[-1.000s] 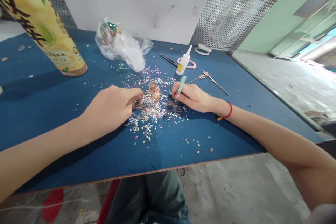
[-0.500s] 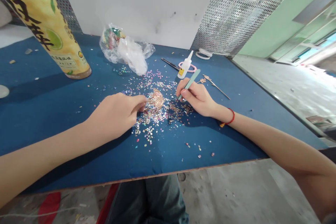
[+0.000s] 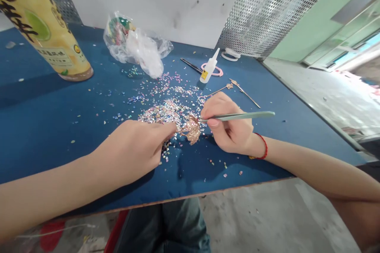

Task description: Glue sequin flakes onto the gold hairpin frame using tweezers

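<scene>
My left hand (image 3: 138, 146) pinches a gold, fan-shaped metal ornament (image 3: 193, 130), which is held up above the table. My right hand (image 3: 228, 126) grips pale green tweezers (image 3: 246, 116), their handle pointing right and their tips at the ornament's upper edge. Whether the tips hold a tiny piece is too small to make out. Beneath and behind the ornament lies a spread of small shiny gem chips (image 3: 166, 110) in mixed colours.
A small white glue bottle (image 3: 209, 70) stands by a pink ring-shaped item (image 3: 219, 71) and a dark pen-like tool (image 3: 191, 65). Gold hairpin-like sticks (image 3: 246, 95) lie to their right. Behind are a crumpled plastic bag (image 3: 142, 49) and a tall yellow drink bottle (image 3: 44, 27) on the blue table (image 3: 89, 134).
My left hand has moved the ornament right and nearer to me, lifting it off the chips. The tweezers have swung from steep to nearly level, their tips now at the ornament.
</scene>
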A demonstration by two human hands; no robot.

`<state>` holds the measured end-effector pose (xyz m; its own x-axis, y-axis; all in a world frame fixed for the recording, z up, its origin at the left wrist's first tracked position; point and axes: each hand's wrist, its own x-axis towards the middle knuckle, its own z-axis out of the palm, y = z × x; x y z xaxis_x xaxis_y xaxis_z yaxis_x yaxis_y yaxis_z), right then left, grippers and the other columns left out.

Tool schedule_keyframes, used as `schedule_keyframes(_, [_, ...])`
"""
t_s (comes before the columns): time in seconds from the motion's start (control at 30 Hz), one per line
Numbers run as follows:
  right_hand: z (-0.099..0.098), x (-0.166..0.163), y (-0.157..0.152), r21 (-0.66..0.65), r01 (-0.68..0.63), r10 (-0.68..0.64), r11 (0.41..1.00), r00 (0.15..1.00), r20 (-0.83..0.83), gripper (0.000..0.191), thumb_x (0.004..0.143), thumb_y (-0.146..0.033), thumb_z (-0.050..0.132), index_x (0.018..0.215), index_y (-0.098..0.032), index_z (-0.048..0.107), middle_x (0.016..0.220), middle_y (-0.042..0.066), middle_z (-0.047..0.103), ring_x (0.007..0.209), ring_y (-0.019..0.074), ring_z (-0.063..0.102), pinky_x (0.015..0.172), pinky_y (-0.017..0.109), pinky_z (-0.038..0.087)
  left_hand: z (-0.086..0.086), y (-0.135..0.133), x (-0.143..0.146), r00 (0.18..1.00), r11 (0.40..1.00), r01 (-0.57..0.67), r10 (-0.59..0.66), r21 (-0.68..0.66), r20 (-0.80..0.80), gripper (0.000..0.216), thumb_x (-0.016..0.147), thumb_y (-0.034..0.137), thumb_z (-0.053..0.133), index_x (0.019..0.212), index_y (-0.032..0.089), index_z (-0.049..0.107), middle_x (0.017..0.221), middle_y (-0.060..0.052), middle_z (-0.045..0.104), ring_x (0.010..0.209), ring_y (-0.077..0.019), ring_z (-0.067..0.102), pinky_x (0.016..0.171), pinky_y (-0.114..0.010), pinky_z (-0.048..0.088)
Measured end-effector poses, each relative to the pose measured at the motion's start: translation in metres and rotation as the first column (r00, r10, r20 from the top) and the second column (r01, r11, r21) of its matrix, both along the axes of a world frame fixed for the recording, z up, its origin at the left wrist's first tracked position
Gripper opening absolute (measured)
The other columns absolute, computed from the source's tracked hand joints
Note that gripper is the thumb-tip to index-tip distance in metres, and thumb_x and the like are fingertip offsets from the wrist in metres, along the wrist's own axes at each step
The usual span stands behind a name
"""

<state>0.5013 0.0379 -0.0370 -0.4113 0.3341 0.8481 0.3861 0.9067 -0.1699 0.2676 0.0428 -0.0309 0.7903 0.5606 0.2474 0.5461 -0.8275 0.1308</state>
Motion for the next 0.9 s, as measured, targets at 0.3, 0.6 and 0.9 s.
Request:
schedule_keyframes(0.3, [0.0008, -0.0025, 0.0004, -0.001, -0.011, 0.011, 1.000, 0.999, 0.049, 0.018, 0.101, -0.027, 0.046, 0.089, -0.019, 0.056, 0.072, 0.002, 0.059, 0.069, 0.0150, 0.053, 0.062, 0.031, 0.048, 0.0036, 0.0000, 0.0029, 1.000, 0.999, 0.013, -0.012, 0.029, -0.015, 0.019, 0.080, 0.010, 0.037, 0.075, 0.023, 0.049, 0.054, 0.003, 0.055, 0.043, -0.0160, 0.050, 0.044, -0.027, 0.018])
schedule_keyframes(0.6, [0.0040, -0.0050, -0.0021, 0.045, 0.050, -0.055, 0.998, 0.990, 0.133, 0.017, 0.100, -0.025, 0.048, 0.086, -0.019, 0.055, 0.069, 0.003, 0.060, 0.066, 0.0149, 0.053, 0.060, 0.031, 0.048, 0.0067, -0.0041, 0.0053, 0.991, 0.998, -0.013, 0.020, 0.055, -0.132, 0.019, 0.077, 0.005, 0.043, 0.076, 0.022, 0.052, 0.057, 0.002, 0.055, 0.046, -0.0162, 0.051, 0.046, -0.029, 0.022])
schedule_keyframes(0.9, [0.0025, -0.0041, -0.0020, 0.025, 0.069, -0.072, 0.997, 0.989, 0.127, 0.016, 0.099, -0.026, 0.048, 0.086, -0.021, 0.056, 0.068, 0.002, 0.059, 0.064, 0.0156, 0.053, 0.058, 0.031, 0.046, 0.0055, -0.0014, 0.0067, 0.989, 0.999, -0.004, 0.009, 0.035, -0.150, 0.016, 0.071, 0.007, 0.048, 0.076, 0.022, 0.051, 0.055, 0.003, 0.051, 0.043, -0.0133, 0.046, 0.043, -0.028, 0.017])
